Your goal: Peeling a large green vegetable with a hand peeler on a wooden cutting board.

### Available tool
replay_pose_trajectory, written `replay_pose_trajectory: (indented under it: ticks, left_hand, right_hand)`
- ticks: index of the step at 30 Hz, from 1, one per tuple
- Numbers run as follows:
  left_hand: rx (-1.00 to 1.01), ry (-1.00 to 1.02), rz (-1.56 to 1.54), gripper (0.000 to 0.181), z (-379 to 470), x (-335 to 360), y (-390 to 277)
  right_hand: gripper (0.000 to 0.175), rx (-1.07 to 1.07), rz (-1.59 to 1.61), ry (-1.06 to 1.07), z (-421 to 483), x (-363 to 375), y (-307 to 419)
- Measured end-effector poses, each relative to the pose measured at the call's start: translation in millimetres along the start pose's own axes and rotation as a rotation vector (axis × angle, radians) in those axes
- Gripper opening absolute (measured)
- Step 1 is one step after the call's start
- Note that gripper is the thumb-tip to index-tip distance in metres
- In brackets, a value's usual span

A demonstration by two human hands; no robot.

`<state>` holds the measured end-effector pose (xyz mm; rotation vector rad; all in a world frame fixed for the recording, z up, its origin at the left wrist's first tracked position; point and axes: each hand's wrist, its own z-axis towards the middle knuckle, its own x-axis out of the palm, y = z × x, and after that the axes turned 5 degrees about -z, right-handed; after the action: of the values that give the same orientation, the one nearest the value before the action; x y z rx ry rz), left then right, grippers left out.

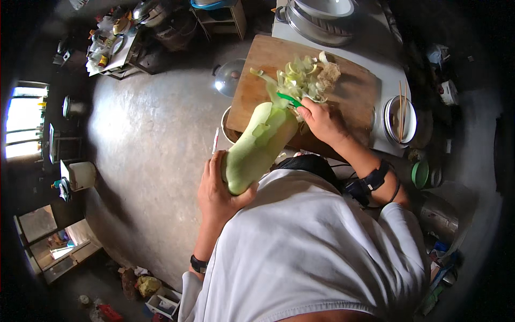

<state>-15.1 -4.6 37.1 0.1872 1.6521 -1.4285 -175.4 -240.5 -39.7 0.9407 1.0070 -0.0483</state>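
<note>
A long, pale green gourd (257,153) slants upward in front of my body, its far end over the near edge of a wooden cutting board (253,76). My left hand (221,189) grips the gourd's near end. In my right hand (322,120) is a green-handled peeler (289,99), held at the far end of the gourd; its blade is hard to make out. Smoother, paler strips show along the gourd's upper side. A heap of green peelings (299,74) lies on the board, with a brown fibrous clump (329,75) beside it.
White plates (388,114) with chopsticks (402,112) across them stand right of the board. Behind it, a steel pot (322,34) carries a white bowl (326,6). A glass lid (231,78) and a partly hidden round container (226,129) are left of the board.
</note>
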Motion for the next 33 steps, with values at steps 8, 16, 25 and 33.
replay_pose_trajectory:
  ticks: [8,16,25,33]
  left_hand:
    - [0.056,0.015,0.018,0.074,-1,3,0]
    - [0.03,0.024,0.083,0.074,15,4,-23]
    - [0.092,0.129,0.179,0.073,19,7,-38]
    - [0.076,0.075,0.185,0.072,16,11,-34]
  right_hand:
    - [0.018,-0.049,0.053,0.107,-22,8,52]
    - [0.019,-0.029,-0.019,0.039,-21,5,39]
    - [0.024,0.095,0.032,-0.056,-24,21,-8]
    - [0.025,0.288,0.011,-0.091,-26,38,-55]
